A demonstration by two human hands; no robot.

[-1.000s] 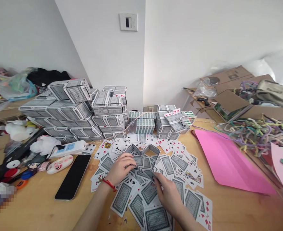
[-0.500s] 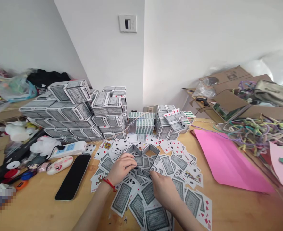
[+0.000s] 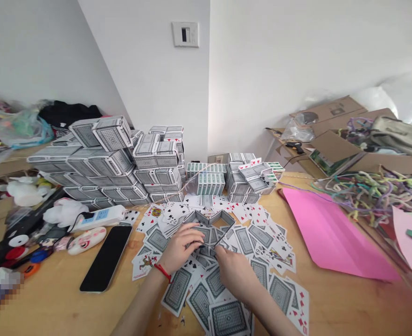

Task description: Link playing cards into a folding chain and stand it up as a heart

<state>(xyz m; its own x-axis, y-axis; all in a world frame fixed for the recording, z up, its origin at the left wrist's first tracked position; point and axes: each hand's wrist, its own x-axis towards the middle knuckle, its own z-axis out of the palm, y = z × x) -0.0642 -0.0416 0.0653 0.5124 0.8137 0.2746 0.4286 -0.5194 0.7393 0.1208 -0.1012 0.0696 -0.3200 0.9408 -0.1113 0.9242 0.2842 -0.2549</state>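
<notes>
Folded playing cards [image 3: 228, 227] stand on edge, joined into an angular, roughly heart-shaped ring with an open middle. My left hand [image 3: 179, 248], with a red cord at the wrist, curls its fingers over the ring's near left side. At the near right corner, my right hand [image 3: 236, 275] pinches the end of a card wall. The fingers partly hide the near edge where the walls come together. Beneath and around the ring lie loose playing cards [image 3: 177, 290], some with patterned backs up and others face up.
Stacked blocks of folded cards [image 3: 113, 133] rise at the back left, with smaller stacks [image 3: 240, 186] behind the ring. A phone [image 3: 106, 259] and power strip [image 3: 101, 217] lie left. Pink paper [image 3: 328, 238] and a cardboard box [image 3: 377, 163] are on the right.
My left hand has shifted a little to the right. My right hand has moved slightly left, and the ring's near walls have drawn closer together.
</notes>
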